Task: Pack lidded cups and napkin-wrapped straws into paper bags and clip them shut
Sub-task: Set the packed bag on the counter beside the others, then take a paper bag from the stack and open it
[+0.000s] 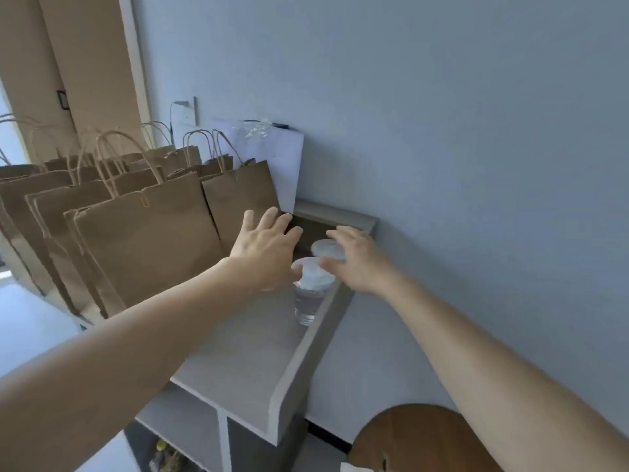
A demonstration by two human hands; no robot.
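Toward 1 o'clock | I see left hand (269, 248), right hand (355, 262) splayed, empty, over lidded cups (308, 298) | these hug shelf rim (306, 362), likely for stability.

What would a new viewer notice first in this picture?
The left hand and right hand reach, open, toward two lidded cups on the grey shelf by the wall. Left of them stand brown paper bags, the front one with a yellow clip.

Packing room: shelf (245, 352), paper bags (146, 240)
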